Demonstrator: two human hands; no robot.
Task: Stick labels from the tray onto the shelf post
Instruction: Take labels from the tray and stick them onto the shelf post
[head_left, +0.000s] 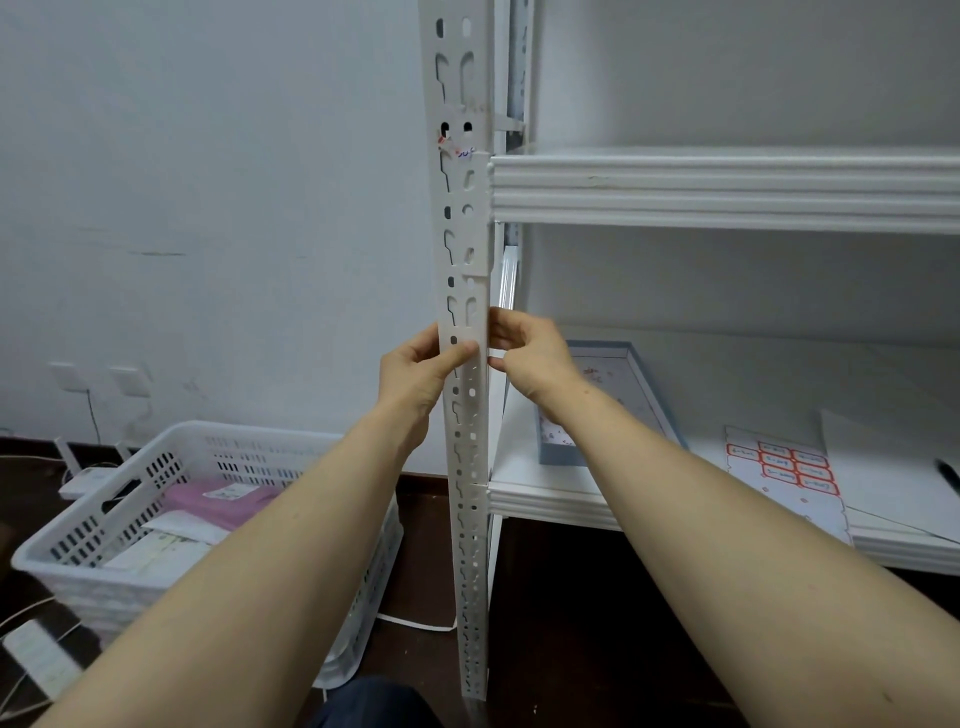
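The white perforated shelf post (466, 239) runs upright through the middle of the view. My left hand (415, 376) grips it from the left, thumb pressed on its front face. My right hand (530, 353) is on the post's right edge, fingertips pinched against it; whether a label is under them is hidden. A small label with red and blue marks (457, 148) sticks on the post higher up. A shallow blue-rimmed tray (636, 374) lies on the lower shelf behind my right forearm. A label sheet with red-bordered labels (779, 467) rests further right.
A white slotted basket (171, 499) with papers and a pink packet stands on the dark floor at the left. Wall sockets (98, 376) with cables are behind it. An upper shelf beam (727, 189) crosses at the right. A power strip (39, 657) lies at bottom left.
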